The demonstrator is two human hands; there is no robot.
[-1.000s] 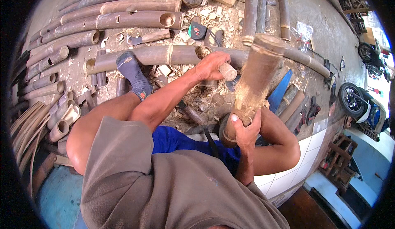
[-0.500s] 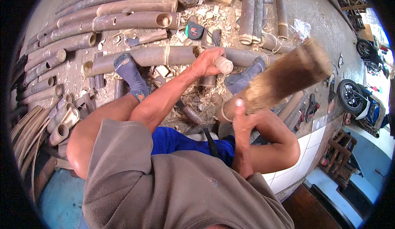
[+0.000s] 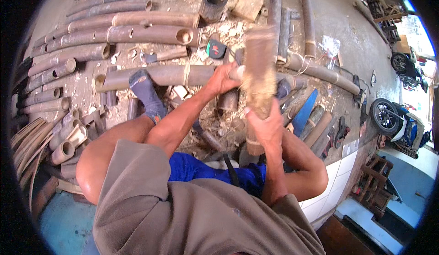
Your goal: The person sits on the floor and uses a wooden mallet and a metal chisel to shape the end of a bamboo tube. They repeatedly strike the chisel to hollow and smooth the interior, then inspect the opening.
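My left hand [image 3: 223,79] is wrapped round the pale wooden handle of a chisel [image 3: 236,74], over a long bamboo pole [image 3: 164,75] that lies crosswise between my socked feet. The hand and the mallet conceal the chisel's blade. In my right hand [image 3: 266,127] is a thick wooden mallet [image 3: 260,49], smeared by motion, with a frayed, fibrous middle. Its head stands up beside the chisel handle and overlaps it in view; whether the two touch I cannot tell. Pale shavings [image 3: 215,104] are scattered below my hands.
Several cut bamboo tubes [image 3: 137,34], some with holes, lie at the left; more poles [image 3: 308,21] lie beyond my right hand. A green and black tape measure [image 3: 215,49] sits past the pole. A blue saw blade [image 3: 303,113] lies by my right knee. A motorbike wheel [image 3: 385,116] stands far right.
The mallet has swung leftward from the right, turning upright next to the chisel handle. My right hand has moved slightly up. The left hand keeps its grip in nearly the same place.
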